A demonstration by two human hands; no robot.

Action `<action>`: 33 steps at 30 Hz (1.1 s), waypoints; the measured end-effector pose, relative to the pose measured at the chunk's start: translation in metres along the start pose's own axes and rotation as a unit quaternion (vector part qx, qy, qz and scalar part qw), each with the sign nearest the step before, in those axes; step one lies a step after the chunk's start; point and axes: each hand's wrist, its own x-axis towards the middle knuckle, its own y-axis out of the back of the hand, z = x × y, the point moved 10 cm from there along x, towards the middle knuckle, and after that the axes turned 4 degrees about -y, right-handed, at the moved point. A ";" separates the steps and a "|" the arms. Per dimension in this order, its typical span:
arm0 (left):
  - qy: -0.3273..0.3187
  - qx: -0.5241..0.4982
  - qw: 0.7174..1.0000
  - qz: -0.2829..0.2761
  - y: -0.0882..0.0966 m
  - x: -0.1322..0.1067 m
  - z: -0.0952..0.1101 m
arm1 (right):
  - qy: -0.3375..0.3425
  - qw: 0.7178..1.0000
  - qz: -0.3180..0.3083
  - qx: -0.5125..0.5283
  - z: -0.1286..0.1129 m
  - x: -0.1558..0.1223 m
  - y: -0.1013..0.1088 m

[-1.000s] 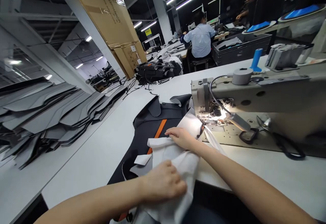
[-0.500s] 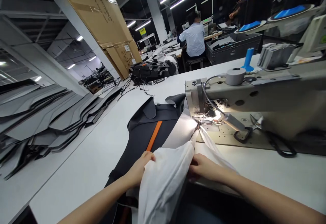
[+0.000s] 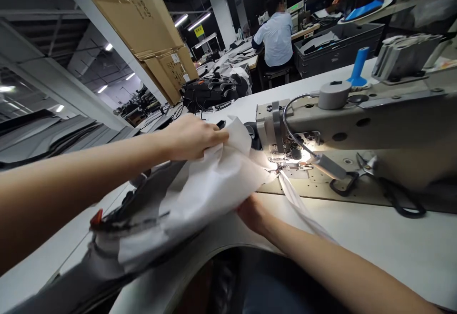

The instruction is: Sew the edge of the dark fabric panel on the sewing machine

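My left hand (image 3: 196,136) grips the upper edge of a white cloth lining (image 3: 210,190), fingers pinched into its folds. The lining is attached to a dark grey fabric piece (image 3: 143,204) that trails toward the lower left. Beneath the lining's right side is my right hand (image 3: 253,211); its fingertips are hidden under the cloth. At the lit needle area of the sewing machine (image 3: 282,161), the lining's right corner meets the presser foot. A narrow white strip (image 3: 296,202) runs from the needle down across the table to the right.
Black-handled scissors (image 3: 396,195) lie on the machine bed. Stacked grey fabric panels (image 3: 53,133) cover the table's left side. A dark bundle with wires (image 3: 214,90) sits behind. A person in a light blue shirt (image 3: 276,40) sits farther back, beside a grey crate (image 3: 339,49).
My left hand has moved up and forward, drawing the lining with it. The dark piece has swung round toward the lower left, its orange stripe out of sight. My right hand has shifted slightly left.
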 end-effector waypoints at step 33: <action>-0.037 0.226 0.973 0.018 0.060 0.055 0.044 | 0.049 0.963 0.142 0.224 0.009 0.087 0.042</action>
